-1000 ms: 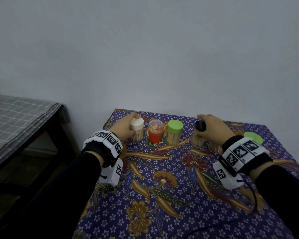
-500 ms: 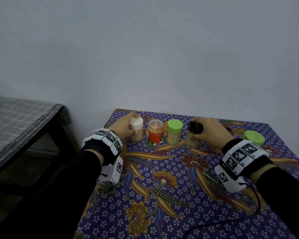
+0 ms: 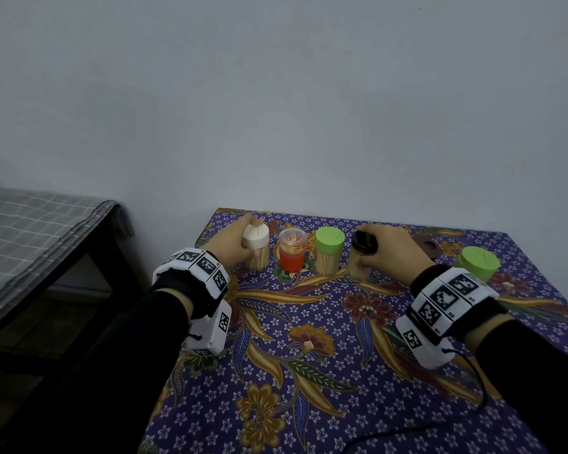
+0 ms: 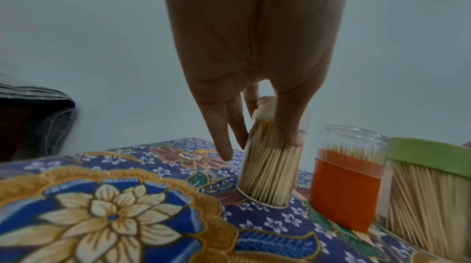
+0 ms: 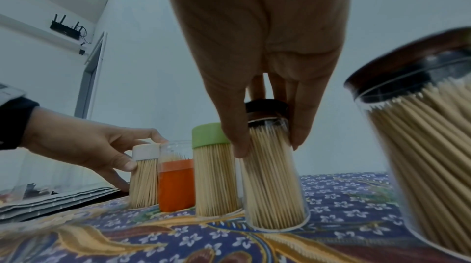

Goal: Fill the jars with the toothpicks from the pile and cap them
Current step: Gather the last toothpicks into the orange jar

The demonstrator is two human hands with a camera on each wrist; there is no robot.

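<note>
A row of toothpick jars stands at the back of the table. My left hand (image 3: 233, 244) grips the white-capped jar (image 3: 257, 249) at the row's left end; in the left wrist view thumb and fingers clasp this white-capped jar (image 4: 270, 164). My right hand (image 3: 391, 253) grips the black-capped jar (image 3: 361, 260), which stands on the cloth; the right wrist view shows the black-capped jar (image 5: 274, 176) full of toothpicks. Between the two stand an orange-labelled jar (image 3: 292, 253) with a clear lid and a green-capped jar (image 3: 328, 253).
Right of my right hand are a brown-capped jar (image 3: 423, 247), largely hidden, and another green-capped jar (image 3: 477, 262). The floral tablecloth (image 3: 309, 355) covers the table against the wall. A dark bench with a checked cloth (image 3: 30, 244) stands to the left.
My right hand has carried the black-capped jar leftward and set it beside the green-capped jar. The left hand has stayed on the white-capped jar.
</note>
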